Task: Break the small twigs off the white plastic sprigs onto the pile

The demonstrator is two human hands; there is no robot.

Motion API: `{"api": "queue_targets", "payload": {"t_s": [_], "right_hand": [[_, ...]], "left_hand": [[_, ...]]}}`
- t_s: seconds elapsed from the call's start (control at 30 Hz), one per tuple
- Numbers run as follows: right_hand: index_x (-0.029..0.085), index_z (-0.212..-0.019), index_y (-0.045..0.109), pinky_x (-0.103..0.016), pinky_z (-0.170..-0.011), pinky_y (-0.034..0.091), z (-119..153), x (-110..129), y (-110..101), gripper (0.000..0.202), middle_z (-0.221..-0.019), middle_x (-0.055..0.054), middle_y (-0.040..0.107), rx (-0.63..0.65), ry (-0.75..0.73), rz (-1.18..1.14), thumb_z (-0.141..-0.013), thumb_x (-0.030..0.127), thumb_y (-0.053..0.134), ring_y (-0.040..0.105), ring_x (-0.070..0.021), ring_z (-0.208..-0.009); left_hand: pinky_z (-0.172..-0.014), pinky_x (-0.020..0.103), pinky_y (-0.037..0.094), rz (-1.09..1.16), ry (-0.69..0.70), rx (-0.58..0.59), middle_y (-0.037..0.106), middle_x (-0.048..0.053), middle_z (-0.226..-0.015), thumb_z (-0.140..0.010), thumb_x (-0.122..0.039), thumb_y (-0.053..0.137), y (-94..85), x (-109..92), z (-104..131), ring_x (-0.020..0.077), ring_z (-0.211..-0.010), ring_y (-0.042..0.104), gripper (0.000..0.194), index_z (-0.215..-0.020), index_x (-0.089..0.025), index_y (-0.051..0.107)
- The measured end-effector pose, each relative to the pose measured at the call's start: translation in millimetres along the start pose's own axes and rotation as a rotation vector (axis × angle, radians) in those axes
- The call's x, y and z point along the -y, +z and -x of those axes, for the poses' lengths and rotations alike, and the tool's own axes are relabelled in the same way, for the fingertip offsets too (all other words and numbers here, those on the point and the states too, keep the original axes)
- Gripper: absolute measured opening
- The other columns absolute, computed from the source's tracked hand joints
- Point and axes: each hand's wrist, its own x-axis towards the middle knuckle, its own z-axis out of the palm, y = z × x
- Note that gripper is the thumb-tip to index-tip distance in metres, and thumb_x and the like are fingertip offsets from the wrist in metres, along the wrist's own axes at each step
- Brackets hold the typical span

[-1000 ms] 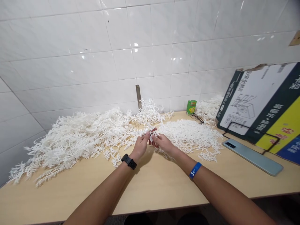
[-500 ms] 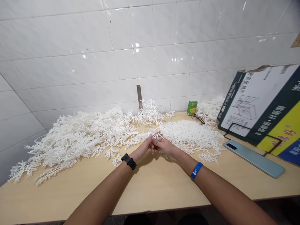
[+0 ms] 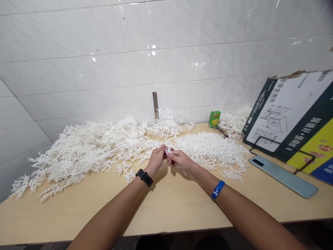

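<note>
Left fingers (image 3: pixel 161 149) and right fingers (image 3: pixel 174 158), slightly farther apart than before, apparently pinch white strands (image 3: pixel 168 150).

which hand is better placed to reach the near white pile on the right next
Probably the right hand: it is beside that near white pile, while the left hand lies nearer the larger pile. Both hold a small white piece.

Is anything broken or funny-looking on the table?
Yes: the big dark-green, white and yellow printed cardboard on the right. Its top edge is ragged, with brown showing, as if torn, while its left edge looks straight. Nothing else clearly looks damaged.
</note>
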Motion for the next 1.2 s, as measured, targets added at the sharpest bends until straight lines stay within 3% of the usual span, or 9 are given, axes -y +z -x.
{"api": "queue_targets", "payload": {"t_s": [0.17,0.23,0.37,0.5,0.6,0.73,0.97,1.07,1.2], "right_hand": [[0.016,-0.06,0.058,-0.027,-0.059,0.039,4,-2,5,0.051,-0.06,-0.003,0.059,0.155,-0.084,0.11,-0.089,0.057,0.052,0.049,-0.0123,-0.058],[0.016,-0.063,0.059,-0.027,-0.06,0.04,3,-7,7,0.047,-0.063,-0.003,0.059,0.119,-0.069,0.136,-0.091,0.054,0.051,0.05,-0.0126,-0.059],[0.018,-0.068,0.057,-0.026,-0.057,0.039,0,-14,2,0.037,-0.064,-0.002,0.057,-0.162,0.005,0.24,-0.09,0.046,0.048,0.051,-0.0133,-0.059],[0.019,-0.072,0.056,-0.027,-0.065,0.039,-1,-9,-9,0.029,-0.071,-0.002,0.061,-0.348,-0.108,0.462,-0.092,0.034,0.042,0.054,-0.0155,-0.068],[0.02,-0.071,0.057,-0.027,-0.064,0.038,0,-4,-13,0.029,-0.071,-0.002,0.062,-0.401,-0.12,0.536,-0.092,0.032,0.041,0.054,-0.0157,-0.067],[0.019,-0.067,0.061,-0.027,-0.059,0.033,-1,-3,-19,0.032,-0.061,-0.001,0.059,-0.469,-0.022,0.611,-0.089,0.037,0.047,0.052,-0.0156,-0.06],[0.018,-0.051,0.057,-0.029,-0.055,0.031,-1,-7,-30,0.056,-0.048,-0.002,0.053,-0.536,0.177,0.652,-0.088,0.059,0.047,0.05,-0.0155,-0.05],[0.018,-0.062,0.064,-0.029,-0.058,0.034,-2,-10,-30,0.053,-0.055,-0.003,0.059,-0.538,0.139,0.639,-0.092,0.054,0.041,0.055,-0.0168,-0.055],[0.018,-0.089,0.071,-0.028,-0.064,0.039,-3,-15,-31,0.033,-0.072,-0.004,0.066,-0.552,0.073,0.665,-0.09,0.036,0.044,0.057,-0.0184,-0.067]], "left_hand": [[-0.067,0.032,0.053,0.17,-0.063,-0.23,0.058,0.002,-0.049,-0.087,-0.062,0.051,-10.3,-3,-7,0.014,-0.048,0.058,0.053,-0.068,-0.014,0.063],[-0.073,0.031,0.054,0.221,-0.041,-0.267,0.062,0.003,-0.055,-0.088,-0.059,0.051,-17.0,-7,-9,0.013,-0.053,0.06,0.051,-0.071,-0.013,0.064],[-0.08,0.032,0.054,0.223,0.025,-0.23,0.074,0.013,-0.091,-0.088,-0.057,0.055,-23.1,-13,-8,0.0165,-0.073,0.068,0.049,-0.098,-0.01,0.067],[-0.082,0.033,0.053,0.184,0.042,-0.172,0.072,0.015,-0.108,-0.087,-0.057,0.056,-21.3,-11,-8,0.0188,-0.085,0.069,0.05,-0.107,-0.012,0.066],[-0.085,0.034,0.052,0.165,0.04,-0.148,0.072,0.015,-0.112,-0.087,-0.055,0.057,-21.4,-6,-9,0.0203,-0.091,0.069,0.048,-0.112,-0.014,0.066],[-0.088,0.036,0.05,0.15,0.041,-0.134,0.071,0.015,-0.115,-0.087,-0.054,0.057,-24.1,-4,-10,0.0224,-0.098,0.067,0.049,-0.116,-0.016,0.066],[-0.094,0.038,0.047,0.09,0.024,-0.062,0.068,0.014,-0.122,-0.088,-0.054,0.055,-23.3,-2,-7,0.0249,-0.11,0.063,0.05,-0.123,-0.019,0.065],[-0.096,0.038,0.045,0.076,0.022,-0.037,0.066,0.014,-0.126,-0.089,-0.054,0.053,-21.4,-2,-6,0.0249,-0.112,0.061,0.051,-0.125,-0.019,0.064],[-0.097,0.038,0.045,0.065,0.022,-0.026,0.064,0.014,-0.129,-0.089,-0.054,0.052,-20.9,-1,-7,0.0252,-0.115,0.059,0.052,-0.126,-0.02,0.064]]}}
